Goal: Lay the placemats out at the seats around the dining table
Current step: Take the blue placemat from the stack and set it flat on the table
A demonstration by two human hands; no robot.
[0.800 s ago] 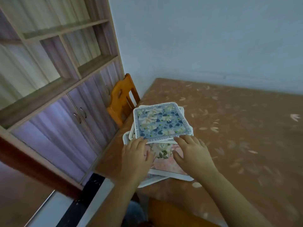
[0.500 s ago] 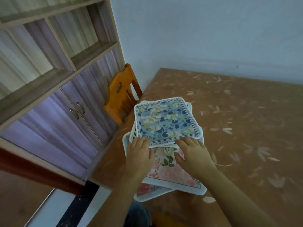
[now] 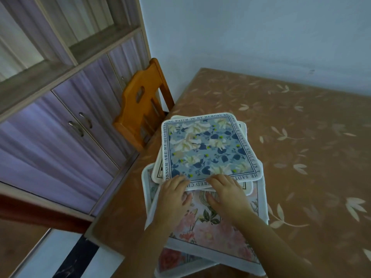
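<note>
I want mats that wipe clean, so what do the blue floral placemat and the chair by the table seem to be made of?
The blue floral placemat looks like printed fabric, matte, with a soft, thick white edge; probably absorbent textile rather than wipeable plastic, though the picture leaves that open. The chair looks like solid wood with a glossy orange varnish: light sheen on its carved back.

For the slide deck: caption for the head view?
Both hands on a blue floral placemat atop a stack at the table corner.
</note>
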